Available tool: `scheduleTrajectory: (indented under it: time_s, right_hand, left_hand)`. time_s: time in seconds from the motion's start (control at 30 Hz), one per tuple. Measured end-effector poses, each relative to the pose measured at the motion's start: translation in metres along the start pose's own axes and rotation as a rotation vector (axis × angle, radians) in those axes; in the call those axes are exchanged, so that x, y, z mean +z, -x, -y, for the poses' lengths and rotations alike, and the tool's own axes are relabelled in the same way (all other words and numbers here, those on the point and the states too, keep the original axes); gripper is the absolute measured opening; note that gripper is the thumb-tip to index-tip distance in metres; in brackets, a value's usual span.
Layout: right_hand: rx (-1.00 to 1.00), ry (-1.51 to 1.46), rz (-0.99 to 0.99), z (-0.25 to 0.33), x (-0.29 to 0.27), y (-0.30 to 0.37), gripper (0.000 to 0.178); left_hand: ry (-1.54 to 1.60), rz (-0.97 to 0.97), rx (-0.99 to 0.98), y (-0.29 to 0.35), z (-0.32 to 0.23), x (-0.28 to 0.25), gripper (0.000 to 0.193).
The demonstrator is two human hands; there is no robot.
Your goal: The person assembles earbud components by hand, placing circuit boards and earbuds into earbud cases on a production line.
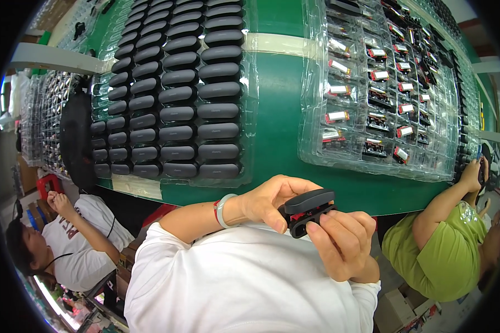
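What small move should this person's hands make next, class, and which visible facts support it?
Probably, gently press the dark upper cover toward the black lower shell. The left hand and right hand hold them together, yet a gap between them shows red parts inside.

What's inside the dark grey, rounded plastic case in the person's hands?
Inside the dark grey, rounded plastic case, something bright red shows through the gap, too small to identify. Its upper shell hides whatever lies deeper.

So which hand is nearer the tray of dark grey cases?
Left. The left hand is just below and right of the tray, by its near right corner; the right hand is farther right and lower.
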State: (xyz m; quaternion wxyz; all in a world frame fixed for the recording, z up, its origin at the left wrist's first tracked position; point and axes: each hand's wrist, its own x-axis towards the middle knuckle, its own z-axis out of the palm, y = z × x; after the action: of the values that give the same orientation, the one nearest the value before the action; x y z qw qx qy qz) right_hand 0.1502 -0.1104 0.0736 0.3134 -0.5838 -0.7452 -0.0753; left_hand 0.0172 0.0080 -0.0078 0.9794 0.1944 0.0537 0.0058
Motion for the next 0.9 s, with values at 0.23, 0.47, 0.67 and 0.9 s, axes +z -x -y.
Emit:
scheduleTrajectory:
  time_s: [0.23, 0.47, 0.67, 0.9]
  right_hand:
    - [-0.018, 0.044, -0.001, 0.0026, 0.0032, 0.0067, 0.020]
    - [-0.019, 0.084, -0.004, 0.0046, 0.0020, 0.0074, 0.020]
    - [-0.036, 0.096, 0.001, 0.0061, 0.0008, 0.0062, 0.019]
    - [-0.035, 0.090, 0.024, 0.0072, 0.0034, 0.0064, 0.018]
  left_hand:
    - [-0.023, 0.006, -0.006, 0.0008, 0.0011, -0.0007, 0.094]
    - [-0.035, 0.005, 0.005, 0.0006, -0.0003, 0.0006, 0.094]
    - [0.014, 0.120, 0.077, -0.0002, 0.0023, -0.0020, 0.088]
    - [0.016, 0.128, 0.076, 0.0004, 0.0043, -0.0057, 0.089]
